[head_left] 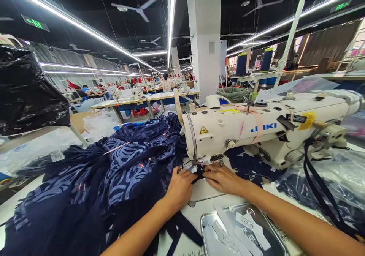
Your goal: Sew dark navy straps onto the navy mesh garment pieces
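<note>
A white sewing machine [211,128] stands in front of me. At its needle area, my left hand [181,185] grips the edge of a dark navy garment [134,172], its fingers curled onto the cloth. My right hand [222,177] faces it from the other side, fingertips closed on a small dark piece of the same cloth beside the presser foot. The two hands are a short gap apart, low on the machine bed. The garment, with a light-blue swirl pattern, spreads in a heap to the left. The fingertips and the exact seam are partly hidden.
A metal tray [203,225] with printed labels sits near the front edge. Dark cloth pieces and plastic bags lie at the right, with a black strap [310,172] hanging from the machine. A black plastic bag [28,89] is at left; thread cones [266,60] stand behind.
</note>
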A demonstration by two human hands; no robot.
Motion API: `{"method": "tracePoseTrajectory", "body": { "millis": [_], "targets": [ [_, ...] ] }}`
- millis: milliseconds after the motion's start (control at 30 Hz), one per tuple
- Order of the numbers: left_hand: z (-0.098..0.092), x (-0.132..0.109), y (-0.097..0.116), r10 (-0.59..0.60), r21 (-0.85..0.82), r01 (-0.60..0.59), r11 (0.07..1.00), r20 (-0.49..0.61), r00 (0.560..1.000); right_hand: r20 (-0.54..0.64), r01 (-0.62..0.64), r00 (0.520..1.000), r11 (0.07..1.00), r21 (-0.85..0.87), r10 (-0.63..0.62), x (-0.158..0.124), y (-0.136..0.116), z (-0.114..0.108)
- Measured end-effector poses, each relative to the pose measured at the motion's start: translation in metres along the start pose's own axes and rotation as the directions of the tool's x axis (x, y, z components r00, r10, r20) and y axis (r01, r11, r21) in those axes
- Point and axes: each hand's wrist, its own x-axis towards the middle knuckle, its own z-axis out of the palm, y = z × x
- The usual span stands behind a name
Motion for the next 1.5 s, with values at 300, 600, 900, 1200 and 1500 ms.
{"method": "tracePoseTrajectory", "body": {
  "millis": [300,600,900,1200,1500],
  "targets": [
    [0.010,0.002,0.002,0.032,0.081,-0.034,0.996,0.018,0.999,-0.085,0.007,0.996,0.981,0.192,0.009,-0.003,0.005,0.007],
    [0.008,0.001,0.000,0.066,0.077,-0.069,0.995,0.049,0.997,-0.076,0.075,0.995,0.991,0.108,-0.067,-0.004,0.007,0.006],
    [0.008,-0.002,-0.005,0.101,0.085,-0.106,0.991,0.062,0.993,-0.050,0.061,0.997,0.995,0.081,-0.057,-0.004,0.001,0.002],
    [0.008,-0.001,-0.007,0.097,0.101,-0.104,0.989,0.078,0.992,-0.029,0.043,0.999,0.998,0.049,-0.041,-0.004,-0.002,0.003],
    [0.005,0.006,-0.017,0.106,0.081,-0.116,0.990,0.125,0.986,-0.026,-0.017,0.999,0.993,0.116,0.021,-0.001,0.000,0.000]
  ]
}}
